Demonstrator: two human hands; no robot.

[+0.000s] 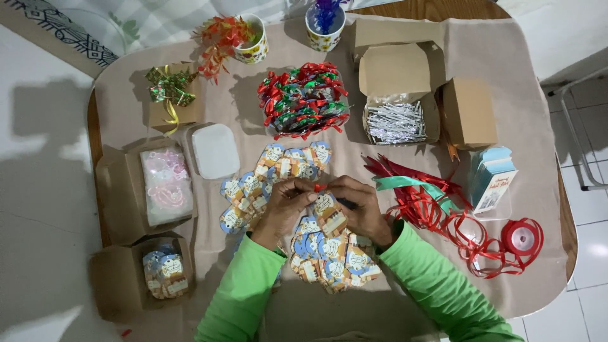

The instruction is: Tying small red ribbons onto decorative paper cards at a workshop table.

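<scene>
Pinching a small paper tag (327, 206) with red ribbon, both hands, left hand (286, 206) and right hand (361, 209), work mid-tabletop (538, 126) over blue tags (329, 253).

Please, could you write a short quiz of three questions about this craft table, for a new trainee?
1. True or false: both hands hold one gift tag together.
2. What fills the open cardboard box at the top right? A) silver twist ties B) blue buttons C) white candles
3. Fill in: the spool of red ribbon lies to the person's ____ side.

Key
1. True: the left hand and the right hand pinch one gift tag with a bit of red ribbon at its top, above the pile of tags.
2. A: the open cardboard box holds silver twist ties.
3. Right: the spool of red ribbon lies near the table's right edge.
</scene>
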